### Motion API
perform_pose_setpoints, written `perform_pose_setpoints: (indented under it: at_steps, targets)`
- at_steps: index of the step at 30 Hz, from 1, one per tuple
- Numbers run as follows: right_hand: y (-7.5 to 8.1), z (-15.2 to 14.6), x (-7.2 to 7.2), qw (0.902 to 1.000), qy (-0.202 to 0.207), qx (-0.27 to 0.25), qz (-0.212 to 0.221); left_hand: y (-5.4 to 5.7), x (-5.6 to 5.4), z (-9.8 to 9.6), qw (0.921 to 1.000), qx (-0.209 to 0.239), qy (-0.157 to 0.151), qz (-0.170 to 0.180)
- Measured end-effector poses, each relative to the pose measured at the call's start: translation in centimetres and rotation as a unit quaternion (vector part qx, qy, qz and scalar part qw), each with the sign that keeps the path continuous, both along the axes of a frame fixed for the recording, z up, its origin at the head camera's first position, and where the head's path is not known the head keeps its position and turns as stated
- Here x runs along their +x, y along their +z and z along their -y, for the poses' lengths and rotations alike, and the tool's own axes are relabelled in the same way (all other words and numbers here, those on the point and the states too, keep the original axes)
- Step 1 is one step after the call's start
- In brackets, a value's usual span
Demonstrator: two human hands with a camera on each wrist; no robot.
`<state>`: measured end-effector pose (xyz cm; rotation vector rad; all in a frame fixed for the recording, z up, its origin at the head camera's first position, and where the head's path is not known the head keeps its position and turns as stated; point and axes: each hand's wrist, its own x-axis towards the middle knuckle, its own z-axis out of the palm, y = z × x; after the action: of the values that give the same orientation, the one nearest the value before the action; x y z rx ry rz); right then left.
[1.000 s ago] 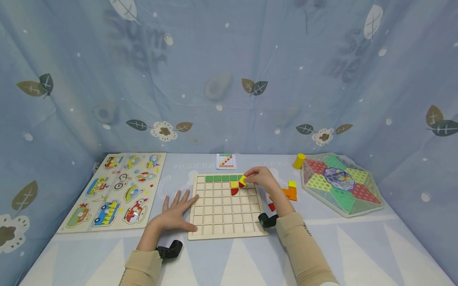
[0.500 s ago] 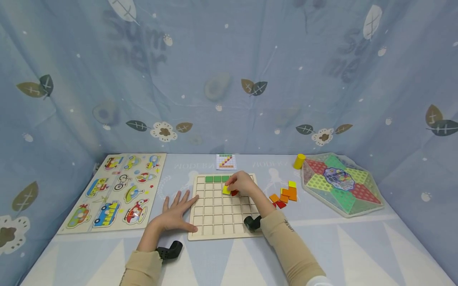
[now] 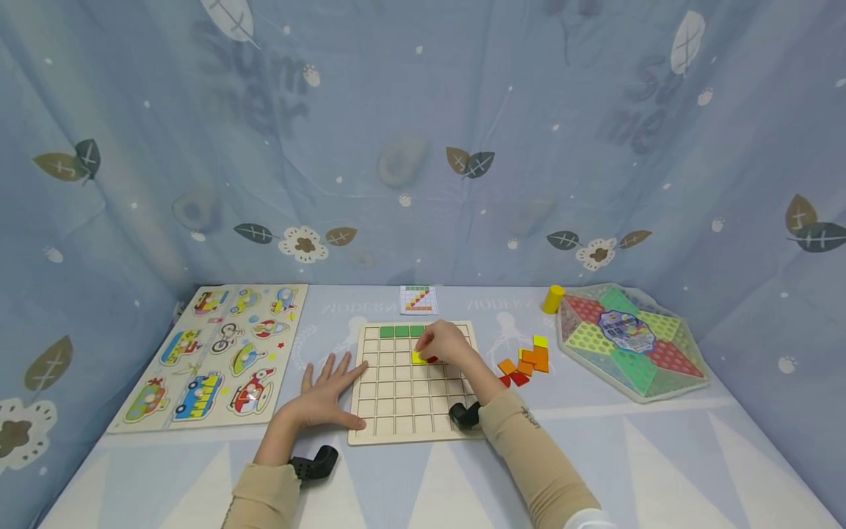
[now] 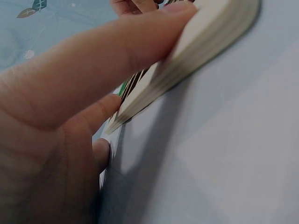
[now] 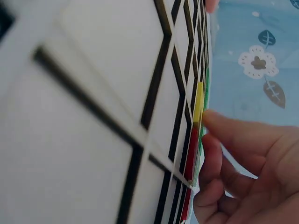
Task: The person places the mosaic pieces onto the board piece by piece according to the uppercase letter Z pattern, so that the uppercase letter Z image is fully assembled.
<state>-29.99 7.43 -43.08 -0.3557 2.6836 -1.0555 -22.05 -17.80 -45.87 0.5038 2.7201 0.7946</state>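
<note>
A wooden grid board (image 3: 404,405) lies on the table. My left hand (image 3: 322,400) is spread at its left edge, with the thumb and index finger on the rim. The left wrist view shows the thumb (image 4: 117,44) lying over the board's edge. My right hand (image 3: 446,342) is above the upper part of the grid, fingers curled, and its fingertips hold a yellow square tile (image 3: 418,358) at a cell. Red tiles (image 5: 190,154) sit beside the yellow one, partly covered by the hand. Green tiles (image 3: 402,332) fill part of the top row.
Loose orange tiles (image 3: 540,358), red tiles (image 3: 519,378) and a yellow tile (image 3: 540,341) lie right of the board. Behind it is a pattern card (image 3: 418,300). A vehicle puzzle (image 3: 218,353) lies left; a yellow cylinder (image 3: 553,298) and a star-patterned game board (image 3: 628,339) are right.
The right hand has moved left and toward me from the board's upper right, carrying the yellow tile, which now lies lower at a cell. The left hand has stayed still.
</note>
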Motion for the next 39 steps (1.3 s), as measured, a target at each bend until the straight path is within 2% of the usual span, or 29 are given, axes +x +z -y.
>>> perform_pose_setpoints:
  at_steps: [5,10,16,19,23,30,39]
  targets:
    - [0.4,-1.8,0.4,0.9973,-0.01,-0.072,0.007,0.1,0.1,0.0,1.0,0.004,-0.002,-0.001]
    - [1.1,-4.5,1.1,0.9932,-0.046,-0.106,0.014,0.2,0.1,0.0,1.0,0.002,0.0,-0.001]
    - [0.4,-8.2,1.8,0.9911,-0.105,-0.078,0.024,0.3,0.2,0.0,1.0,0.004,-0.004,-0.003]
    - [0.0,-9.7,2.3,0.9909,-0.115,-0.062,0.032,0.4,0.3,0.0,1.0,0.002,-0.004,-0.001]
    - [-0.1,-11.2,3.2,0.9925,-0.102,-0.049,0.045,0.5,0.4,0.0,1.0,0.006,-0.005,0.0]
    - [0.2,-11.8,4.8,0.9959,-0.064,0.007,0.064,0.5,0.5,-0.1,0.9999,0.009,-0.005,-0.001]
    - [0.0,-11.9,5.0,0.9974,-0.043,0.021,0.055,0.6,0.4,0.0,1.0,0.008,-0.005,0.002]
